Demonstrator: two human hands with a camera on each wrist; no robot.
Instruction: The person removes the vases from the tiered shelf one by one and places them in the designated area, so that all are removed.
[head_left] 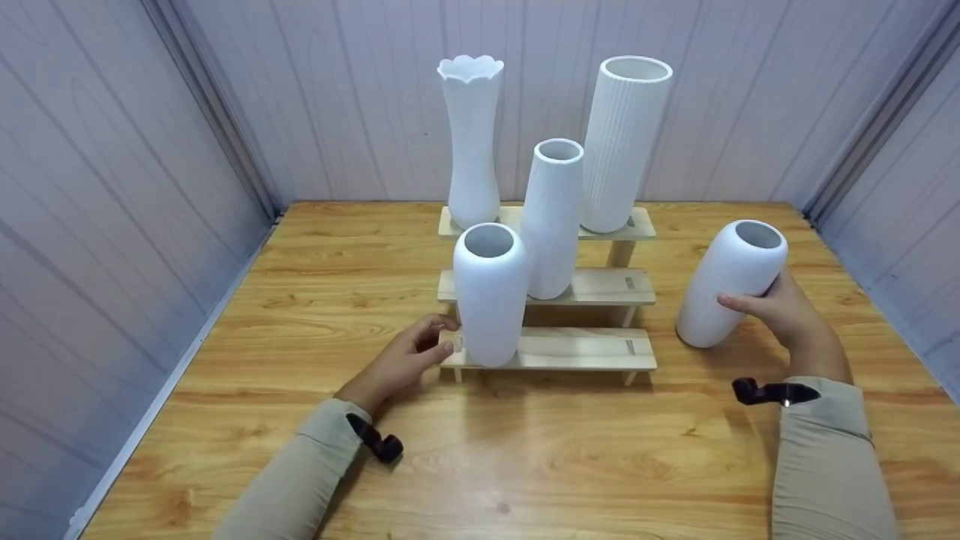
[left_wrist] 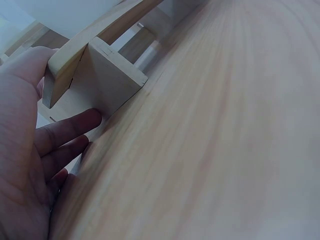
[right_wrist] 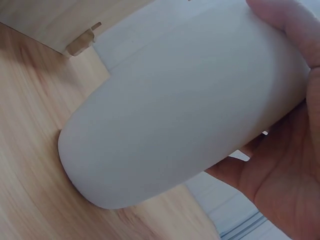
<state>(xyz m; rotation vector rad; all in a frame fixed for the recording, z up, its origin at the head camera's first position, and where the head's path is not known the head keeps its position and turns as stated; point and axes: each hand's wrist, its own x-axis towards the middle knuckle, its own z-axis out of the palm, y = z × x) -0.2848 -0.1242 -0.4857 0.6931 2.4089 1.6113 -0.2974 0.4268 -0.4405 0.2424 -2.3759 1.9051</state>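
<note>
My right hand (head_left: pixel 795 322) grips a smooth white vase (head_left: pixel 724 289) with the thumb across its near side. This vase (right_wrist: pixel 165 115) leans right; in the right wrist view its base is close to the tabletop, and I cannot tell whether it touches. My left hand (head_left: pixel 409 356) holds the left end of the lowest step of a three-step wooden stand (head_left: pixel 577 349). In the left wrist view the board end of the stand (left_wrist: pixel 65 70) lies between the left hand's (left_wrist: pixel 25 150) digits, with fingertips beside the leg. A similar smooth vase (head_left: pixel 491 300) stands upright on that step.
A tapered white vase (head_left: pixel 555 217) occupies the middle step. On the top step stand a scalloped-rim vase (head_left: pixel 472 142) at left and a tall ribbed vase (head_left: pixel 626 142) at right. Pale panelled walls (head_left: pixel 360 97) enclose the wood-grain table (head_left: pixel 562 465).
</note>
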